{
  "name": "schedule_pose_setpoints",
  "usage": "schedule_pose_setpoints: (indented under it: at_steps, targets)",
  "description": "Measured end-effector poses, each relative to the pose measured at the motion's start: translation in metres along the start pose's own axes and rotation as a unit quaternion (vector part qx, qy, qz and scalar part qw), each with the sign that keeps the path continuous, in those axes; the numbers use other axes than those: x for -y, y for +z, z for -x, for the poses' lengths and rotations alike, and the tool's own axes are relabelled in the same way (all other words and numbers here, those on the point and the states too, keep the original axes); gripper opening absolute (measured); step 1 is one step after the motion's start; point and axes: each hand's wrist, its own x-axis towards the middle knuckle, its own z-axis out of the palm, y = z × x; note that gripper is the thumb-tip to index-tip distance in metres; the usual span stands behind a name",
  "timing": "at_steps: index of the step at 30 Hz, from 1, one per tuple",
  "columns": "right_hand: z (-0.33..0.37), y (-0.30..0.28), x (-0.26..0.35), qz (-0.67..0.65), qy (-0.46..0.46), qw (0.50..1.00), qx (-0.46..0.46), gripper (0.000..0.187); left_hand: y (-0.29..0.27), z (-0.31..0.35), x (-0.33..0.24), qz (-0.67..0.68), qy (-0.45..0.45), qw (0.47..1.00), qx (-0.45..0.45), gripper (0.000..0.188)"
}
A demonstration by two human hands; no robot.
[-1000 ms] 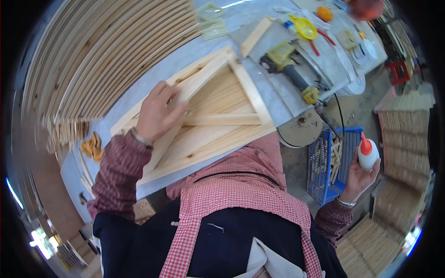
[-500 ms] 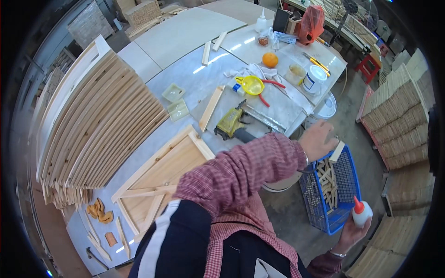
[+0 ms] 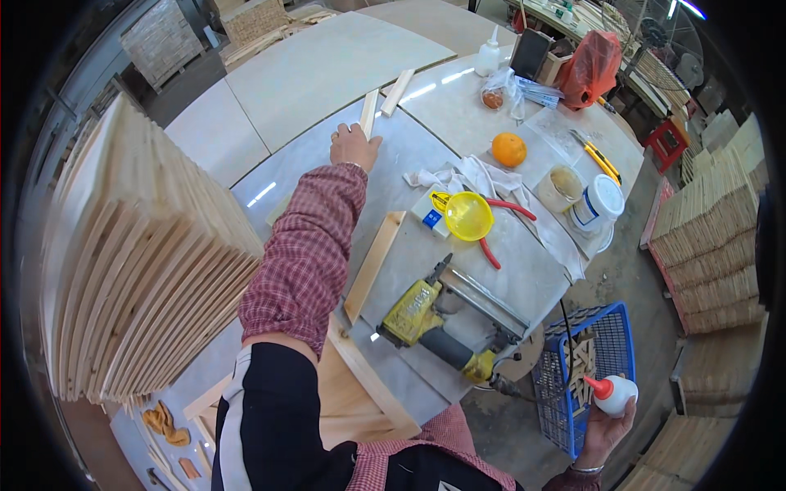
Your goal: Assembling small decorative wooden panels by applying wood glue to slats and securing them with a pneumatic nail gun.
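Observation:
My left hand [image 3: 354, 147] is stretched far across the grey table [image 3: 327, 74], fingers closed on the near end of a short pale wooden strip [image 3: 370, 106]. A second short strip [image 3: 398, 92] lies just right of it. My right hand [image 3: 604, 430] hangs low at the right, off the table edge, gripping a white glue bottle [image 3: 616, 394] with a red tip pointing up-left. A longer wooden strip [image 3: 373, 263] lies beside my left forearm. A pale wooden frame [image 3: 364, 393] lies on the table close to my body.
A yellow nail gun [image 3: 430, 319] lies near the table's edge. A yellow funnel [image 3: 468, 217], an orange [image 3: 508, 150], a white cloth [image 3: 458, 176] and white tubs [image 3: 602, 203] sit further right. A blue basket [image 3: 616, 344] of small wood pieces stands below. Stacked wooden frames [image 3: 139, 254] fill the left.
My left hand left the wooden frame, swung past the blue basket, and now reaches out to the far strip. The right hand stays low with the glue bottle.

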Motion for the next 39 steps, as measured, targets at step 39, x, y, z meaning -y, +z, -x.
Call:
schedule_pose_setpoints:
  at_steps: [39]
  targets:
    - [0.121,-0.014,-0.036,-0.063,0.131,0.962,0.232,0.046,-0.266,0.297,0.079,-0.078,0.301,0.784,0.537,0.013]
